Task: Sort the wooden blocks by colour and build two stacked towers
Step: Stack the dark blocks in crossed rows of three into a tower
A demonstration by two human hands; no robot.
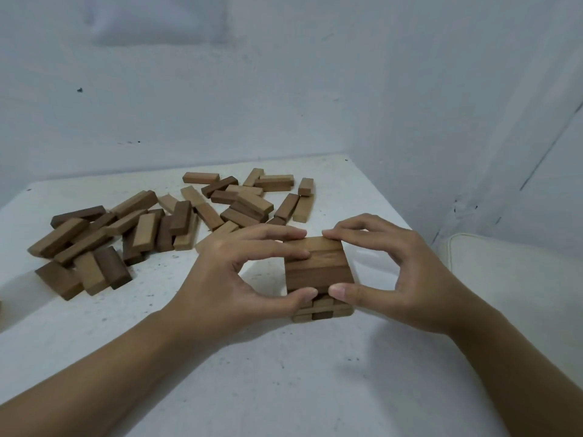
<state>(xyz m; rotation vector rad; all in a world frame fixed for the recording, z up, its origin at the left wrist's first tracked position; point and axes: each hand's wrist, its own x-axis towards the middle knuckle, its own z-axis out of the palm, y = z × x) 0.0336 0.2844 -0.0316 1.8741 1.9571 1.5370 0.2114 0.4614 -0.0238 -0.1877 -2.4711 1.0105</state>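
Observation:
A low tower (318, 272) of wooden blocks stands near the middle of the white table (284, 373), with crosswise layers under a top layer of three side-by-side blocks. My left hand (239, 275) grips the top layer from the left, fingers along the far edge and thumb on the near edge. My right hand (397, 272) grips it from the right in the same way. Behind lie loose blocks: a mixed light and dark pile (104, 238) at the left and a second scatter (249, 197) at the back centre.
The table meets pale walls at the back and the right. A cream cushioned edge (504, 279) sits just right of the table. A dark and a light block (94, 272) lie close to the left pile's front.

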